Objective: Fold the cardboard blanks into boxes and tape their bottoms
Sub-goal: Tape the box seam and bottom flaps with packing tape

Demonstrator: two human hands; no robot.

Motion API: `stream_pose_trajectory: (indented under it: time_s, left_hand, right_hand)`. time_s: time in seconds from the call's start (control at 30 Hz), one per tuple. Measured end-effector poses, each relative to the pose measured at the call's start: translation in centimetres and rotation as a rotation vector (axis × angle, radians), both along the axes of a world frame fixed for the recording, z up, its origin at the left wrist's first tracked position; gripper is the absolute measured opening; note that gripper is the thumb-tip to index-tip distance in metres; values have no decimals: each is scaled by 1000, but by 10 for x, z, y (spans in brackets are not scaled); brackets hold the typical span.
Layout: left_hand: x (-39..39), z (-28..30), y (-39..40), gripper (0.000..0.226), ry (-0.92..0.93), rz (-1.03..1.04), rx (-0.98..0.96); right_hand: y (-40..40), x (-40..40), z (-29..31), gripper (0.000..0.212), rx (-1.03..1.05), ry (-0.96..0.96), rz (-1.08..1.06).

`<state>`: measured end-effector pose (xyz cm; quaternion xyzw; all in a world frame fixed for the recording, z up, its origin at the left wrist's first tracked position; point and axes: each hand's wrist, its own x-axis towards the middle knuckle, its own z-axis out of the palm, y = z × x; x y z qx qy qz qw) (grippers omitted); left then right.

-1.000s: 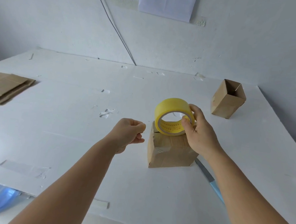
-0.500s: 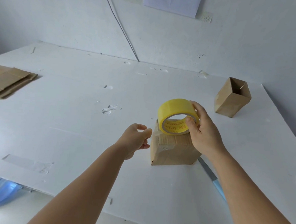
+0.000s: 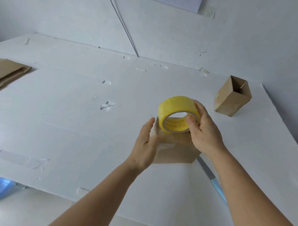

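A small folded cardboard box [image 3: 174,151] stands bottom-up at the middle of the white table [image 3: 75,126], with clear tape across its upper face. My right hand [image 3: 203,131] grips a yellow tape roll [image 3: 175,112] just above the box, thumb inside the core. My left hand [image 3: 147,144] lies with straight fingers against the box's left side and covers part of it. I cannot tell whether a tape strip runs from the roll to the box.
Another folded box [image 3: 232,98] stands open-topped at the back right. Flat cardboard blanks [image 3: 5,72] lie at the far left edge. A blue-handled knife [image 3: 210,176] lies on the table under my right forearm. Bits of tape stick to the table surface.
My left hand has uncurled and moved right from beside the box onto its left side. My right hand has kept the roll above the box.
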<state>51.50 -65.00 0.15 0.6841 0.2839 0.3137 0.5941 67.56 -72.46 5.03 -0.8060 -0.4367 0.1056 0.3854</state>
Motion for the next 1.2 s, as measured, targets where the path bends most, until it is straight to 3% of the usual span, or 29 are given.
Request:
stream_pose_trajectory:
  time_s: [0.07, 0.17, 0.4, 0.53, 0.67, 0.73, 0.8, 0.87, 1.0, 1.2]
  left_hand:
    - [6, 2, -11, 46, -151, -121, 78]
    - [18, -17, -15, 70, -119, -90, 175]
    - [19, -12, -11, 59, -94, -79, 150]
    - [13, -4, -3, 49, 90, -135, 41]
    - [8, -1, 8, 52, 455, -220, 29]
    - [11, -2, 12, 65, 405, -201, 116]
    - [21, 0, 19, 98, 334, -161, 223]
    - [29, 4, 25, 115, 275, -223, 177]
    - [33, -7, 37, 93, 110, -275, 159]
    - [30, -6, 51, 98, 280, -266, 252]
  right_hand:
    - [0, 0, 0, 46, -6, -6, -6]
    - [0, -1, -1, 45, -26, -10, -21]
    - [4, -5, 2, 44, -69, -20, -41]
    - [2, -8, 5, 43, -69, -24, -42]
    - [-1, -9, 6, 44, -96, -46, -54]
    - [-1, -10, 7, 42, -96, -48, -51]
    - [-2, -11, 9, 40, -95, -47, -43]
    - [-3, -10, 10, 38, -96, -33, -37]
    - [-3, -4, 13, 32, -60, 65, -16]
    - [-9, 23, 19, 19, 103, 366, 81]
